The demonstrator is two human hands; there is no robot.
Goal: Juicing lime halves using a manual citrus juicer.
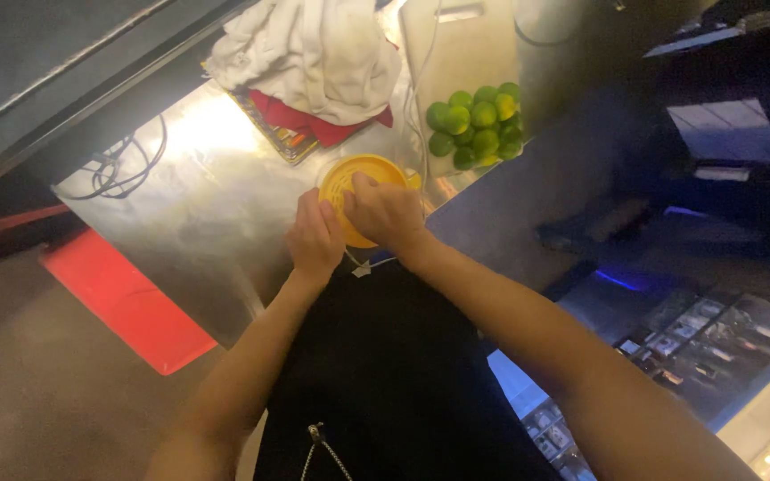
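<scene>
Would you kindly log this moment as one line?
left hand: steadies round yellow plastic juicer | right hand: pressing on it | green limes beside | steel counter

Pile of limes [478, 125] lay beyond the fingers, to their right. White cloth [307, 52] bunched over red cloth [314, 125], beyond and left. Black cables [122, 165] far left. Red mat [126, 303] below-left.

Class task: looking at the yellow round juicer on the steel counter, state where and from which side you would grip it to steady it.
Probably grip the yellow juicer by its round outer rim from its left side, where the left hand rests; the right hand covers the top.
</scene>
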